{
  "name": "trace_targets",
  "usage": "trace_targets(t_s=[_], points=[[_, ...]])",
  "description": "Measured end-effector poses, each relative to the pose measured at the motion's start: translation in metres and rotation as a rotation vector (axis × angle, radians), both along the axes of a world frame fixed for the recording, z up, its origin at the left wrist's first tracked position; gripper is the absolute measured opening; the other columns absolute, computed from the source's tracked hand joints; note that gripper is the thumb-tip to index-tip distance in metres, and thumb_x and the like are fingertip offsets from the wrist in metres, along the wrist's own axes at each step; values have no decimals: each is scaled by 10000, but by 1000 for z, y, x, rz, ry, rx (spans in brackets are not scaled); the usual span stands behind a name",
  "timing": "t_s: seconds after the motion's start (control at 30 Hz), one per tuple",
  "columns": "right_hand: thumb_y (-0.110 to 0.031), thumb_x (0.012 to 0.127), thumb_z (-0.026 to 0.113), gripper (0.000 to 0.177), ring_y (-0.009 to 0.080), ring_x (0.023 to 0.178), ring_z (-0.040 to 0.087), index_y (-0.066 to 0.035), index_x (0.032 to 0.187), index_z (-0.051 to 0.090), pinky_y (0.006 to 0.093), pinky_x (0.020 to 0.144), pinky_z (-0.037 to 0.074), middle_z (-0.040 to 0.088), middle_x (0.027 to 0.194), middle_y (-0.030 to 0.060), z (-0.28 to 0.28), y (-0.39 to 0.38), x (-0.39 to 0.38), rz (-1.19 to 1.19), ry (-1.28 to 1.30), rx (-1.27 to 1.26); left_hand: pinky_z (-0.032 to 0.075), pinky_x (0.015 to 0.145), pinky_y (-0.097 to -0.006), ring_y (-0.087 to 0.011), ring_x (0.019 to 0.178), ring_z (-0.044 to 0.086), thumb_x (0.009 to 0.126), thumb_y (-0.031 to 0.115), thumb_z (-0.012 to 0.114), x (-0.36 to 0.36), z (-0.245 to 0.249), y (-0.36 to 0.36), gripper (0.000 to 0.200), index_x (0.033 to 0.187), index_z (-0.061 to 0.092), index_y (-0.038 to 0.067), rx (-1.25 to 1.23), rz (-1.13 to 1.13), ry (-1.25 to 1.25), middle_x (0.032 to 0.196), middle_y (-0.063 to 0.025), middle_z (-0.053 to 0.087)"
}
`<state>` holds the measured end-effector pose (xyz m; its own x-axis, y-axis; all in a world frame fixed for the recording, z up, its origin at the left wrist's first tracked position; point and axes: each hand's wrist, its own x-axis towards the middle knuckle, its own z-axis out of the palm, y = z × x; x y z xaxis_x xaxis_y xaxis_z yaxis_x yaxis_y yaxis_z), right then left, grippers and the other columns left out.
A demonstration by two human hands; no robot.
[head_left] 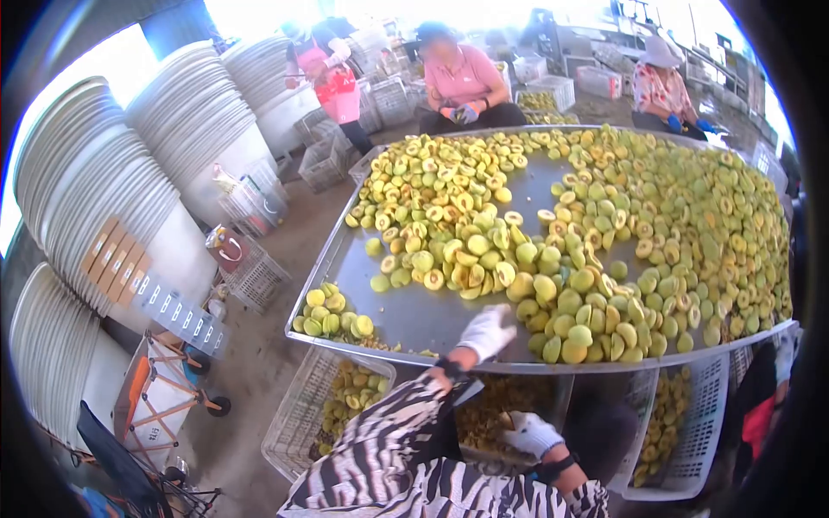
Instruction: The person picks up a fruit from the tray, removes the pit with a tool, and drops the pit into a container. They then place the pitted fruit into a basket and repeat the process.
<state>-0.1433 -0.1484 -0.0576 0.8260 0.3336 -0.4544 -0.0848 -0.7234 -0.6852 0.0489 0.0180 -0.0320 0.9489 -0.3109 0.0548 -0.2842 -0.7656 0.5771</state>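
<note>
My left hand [490,334], in a white glove, is over the near edge of the metal table [371,289], beside a heap of halved yellow-green fruit [462,252]. Motion smears its fingers, which point toward the fruit. Lower down, my right hand [531,433], gloved in white too, is closed in front of my body. It hovers over a container of brownish scraps [492,406] below the table edge. Something small and brown shows at its fingertips, but I cannot tell what it is. A small pile of fruit [330,312] lies at the table's left corner.
White crates of fruit [285,423] [704,432] stand under the near table edge on both sides. Stacks of white tubs [95,198] and a folding cart [164,388] are to the left. Across the table sits a person in pink [466,78]; other people are nearby.
</note>
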Motion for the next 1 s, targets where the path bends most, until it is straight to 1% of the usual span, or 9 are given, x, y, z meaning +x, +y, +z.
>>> trace_targets(t_s=[0.07,0.13,0.47,0.67,0.73,0.77,0.8,0.93,1.0], points=[[-429,844,645,474,424,1079,642,-72,1156,639,487,916,513,677,1118,259,17,-2,0,-68,44,-2,488,993,-489,-420,1172,577,832,229,641,11,-6,-29,397,1185,600,54,384,23,109,1272,-212,583],[-434,851,635,484,421,1095,637,-75,1175,634,487,927,509,673,1139,257,14,-7,1,-85,41,-26,487,987,-489,-413,1170,581,803,250,648,15,-7,-32,423,1156,601,23,418,12,127,1226,-232,588],[-393,840,620,458,419,1057,650,-128,1214,638,478,911,524,689,1115,222,33,-1,3,-46,22,-52,506,971,-481,-423,1136,607,829,333,683,-18,12,17,480,1222,622,65,401,27,310,1238,-242,602],[-350,851,613,388,430,1002,657,-123,1166,627,513,865,537,689,1076,229,6,-2,-4,-78,-226,69,559,783,-430,-341,887,701,748,191,674,-5,-3,25,238,955,759,108,408,-246,163,971,-149,730],[-339,859,604,342,437,963,660,-100,1103,628,516,827,541,690,1041,232,37,-5,-10,-129,-180,22,542,718,-400,-261,787,700,750,237,708,-2,8,43,272,973,765,92,148,-379,333,888,-116,738],[-350,865,604,344,438,969,659,-91,1090,628,509,831,537,692,1043,228,35,-8,-8,-110,-145,52,543,732,-381,-228,804,698,771,236,706,-1,19,52,278,998,765,86,-52,-262,548,901,-95,745],[-356,871,606,349,441,985,654,-89,1094,628,502,853,528,693,1046,228,14,-8,-3,-68,-129,37,545,700,-351,-191,786,695,804,235,692,2,23,61,273,1013,763,73,-54,-318,301,912,-75,745],[-362,882,605,364,417,1042,648,-70,1099,624,497,886,514,684,1089,235,29,-8,-2,-89,-10,-30,543,833,-327,-210,901,705,828,259,692,22,26,78,303,1075,746,93,-77,122,322,996,-110,747],[-365,884,605,377,410,1059,646,-65,1111,623,493,895,511,680,1106,237,24,-6,-4,-70,-12,-47,540,863,-347,-243,961,695,829,284,693,19,22,66,370,1140,707,85,-33,41,267,1119,-144,717]])
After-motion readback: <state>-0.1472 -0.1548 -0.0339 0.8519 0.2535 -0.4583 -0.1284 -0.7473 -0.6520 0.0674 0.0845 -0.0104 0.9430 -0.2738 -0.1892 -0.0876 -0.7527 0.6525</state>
